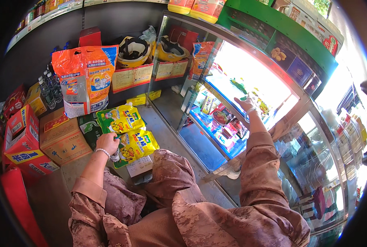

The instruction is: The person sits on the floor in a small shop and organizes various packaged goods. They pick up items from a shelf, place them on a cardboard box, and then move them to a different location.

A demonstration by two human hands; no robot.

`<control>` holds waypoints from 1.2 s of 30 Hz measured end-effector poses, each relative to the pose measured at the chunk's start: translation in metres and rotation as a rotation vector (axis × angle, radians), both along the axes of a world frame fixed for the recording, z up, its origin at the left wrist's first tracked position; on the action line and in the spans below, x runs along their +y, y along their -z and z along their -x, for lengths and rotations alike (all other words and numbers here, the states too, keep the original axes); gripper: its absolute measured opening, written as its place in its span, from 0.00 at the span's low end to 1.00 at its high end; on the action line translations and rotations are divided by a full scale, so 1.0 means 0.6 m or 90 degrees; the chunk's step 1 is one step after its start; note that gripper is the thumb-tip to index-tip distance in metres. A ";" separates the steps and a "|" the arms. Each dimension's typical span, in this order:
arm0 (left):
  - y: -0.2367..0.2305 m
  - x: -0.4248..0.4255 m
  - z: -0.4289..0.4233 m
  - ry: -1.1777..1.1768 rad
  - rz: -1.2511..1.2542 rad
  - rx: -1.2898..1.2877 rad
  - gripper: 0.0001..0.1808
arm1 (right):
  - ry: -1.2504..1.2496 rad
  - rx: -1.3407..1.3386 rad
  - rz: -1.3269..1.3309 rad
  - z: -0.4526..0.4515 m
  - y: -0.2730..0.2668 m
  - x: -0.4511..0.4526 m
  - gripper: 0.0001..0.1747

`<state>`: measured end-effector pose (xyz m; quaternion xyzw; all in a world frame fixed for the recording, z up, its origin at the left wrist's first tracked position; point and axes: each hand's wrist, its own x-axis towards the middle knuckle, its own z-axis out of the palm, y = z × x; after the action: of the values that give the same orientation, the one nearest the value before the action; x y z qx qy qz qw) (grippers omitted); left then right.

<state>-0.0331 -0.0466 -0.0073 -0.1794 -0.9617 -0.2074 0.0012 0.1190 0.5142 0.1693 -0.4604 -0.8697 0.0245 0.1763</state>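
Note:
My left hand (107, 143), with a beaded bracelet on its wrist, is curled at the left edge of two yellow-and-green food packets. The lower packet (139, 144) partly overlaps the upper packet (121, 119). A crumpled greyish cloth (114, 154) shows just below the hand; whether the fingers grip it or a packet is unclear. My right hand (246, 104) reaches into a lit glass display case (198, 83), thumb and fingers apart above its upper shelf. Beside it lie a green packet (239, 85) and yellowish packets (262, 105).
A Tide detergent bag (86, 80) stands on cartons (64, 139) at left, near plastic bottles (47, 89). Yellow helmets (134, 51) rest on a box behind. The case's metal frame and glass surround my right arm. A small white box (140, 166) sits by my knee.

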 end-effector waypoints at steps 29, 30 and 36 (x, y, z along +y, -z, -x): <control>-0.004 -0.013 -0.002 0.018 -0.021 0.026 0.11 | -0.246 -0.248 -0.082 -0.028 -0.024 0.051 0.25; -0.003 -0.009 -0.001 0.021 -0.011 0.016 0.11 | -0.244 -0.276 -0.062 -0.029 -0.030 0.047 0.27; -0.002 0.002 -0.001 0.019 0.005 -0.012 0.10 | -0.277 -0.437 -0.246 -0.027 -0.043 0.019 0.13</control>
<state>-0.0326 -0.0452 -0.0059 -0.1920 -0.9597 -0.2051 -0.0121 0.1352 0.5255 0.1949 -0.2069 -0.9431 -0.2557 -0.0488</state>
